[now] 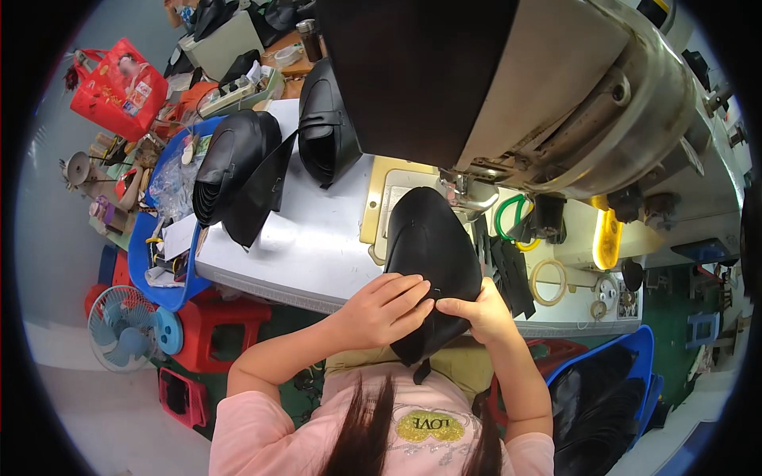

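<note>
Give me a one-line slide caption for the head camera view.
Left hand and right hand hold a black, rounded, leather-like piece near a grey metal sewing machine.

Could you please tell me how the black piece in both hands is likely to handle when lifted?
The black piece would probably bend yet keep some shape, since it curves smoothly above the left hand and right hand. It may be light for its size if it is as thin as the layers in the stack at left.
</note>
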The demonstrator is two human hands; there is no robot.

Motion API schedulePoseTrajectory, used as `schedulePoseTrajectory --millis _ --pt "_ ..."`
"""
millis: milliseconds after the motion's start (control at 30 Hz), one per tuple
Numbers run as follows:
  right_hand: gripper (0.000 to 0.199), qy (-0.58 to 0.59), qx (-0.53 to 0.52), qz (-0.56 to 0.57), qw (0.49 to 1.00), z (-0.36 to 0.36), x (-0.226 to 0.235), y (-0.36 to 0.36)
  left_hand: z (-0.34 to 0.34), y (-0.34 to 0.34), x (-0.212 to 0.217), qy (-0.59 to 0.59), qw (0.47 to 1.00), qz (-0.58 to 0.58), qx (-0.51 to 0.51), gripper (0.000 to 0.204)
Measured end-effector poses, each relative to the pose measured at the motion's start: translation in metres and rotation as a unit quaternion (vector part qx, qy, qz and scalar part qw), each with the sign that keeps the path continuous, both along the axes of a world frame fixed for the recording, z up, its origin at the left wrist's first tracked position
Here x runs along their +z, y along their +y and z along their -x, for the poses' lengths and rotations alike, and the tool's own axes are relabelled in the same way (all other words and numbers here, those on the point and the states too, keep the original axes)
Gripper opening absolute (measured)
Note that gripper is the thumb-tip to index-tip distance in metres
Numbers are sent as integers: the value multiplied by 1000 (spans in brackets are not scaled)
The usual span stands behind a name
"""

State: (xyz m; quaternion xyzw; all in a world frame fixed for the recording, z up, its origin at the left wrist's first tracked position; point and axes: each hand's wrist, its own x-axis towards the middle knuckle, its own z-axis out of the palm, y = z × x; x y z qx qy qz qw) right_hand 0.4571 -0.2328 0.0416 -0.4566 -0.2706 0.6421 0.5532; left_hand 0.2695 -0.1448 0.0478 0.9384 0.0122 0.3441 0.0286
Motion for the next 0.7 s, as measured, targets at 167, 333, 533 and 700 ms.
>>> schedulePoseTrajectory --millis 167,333,533,700 --pt "31 38 6 7 999 -2 -3 1 3 6 2 -11 999 33 -22 28" --pt "29 24 7 0 1000 -2 -2 2 3 6 0 -11 999 38 -22 28" --pt "29 16 -13 -6 1000 4 6 4 4 1 -1 -17 998 65 -16 33" --pt "30 54 -5 2 999 4 13 9 11 -1 3 -27 991 125 -29 36"
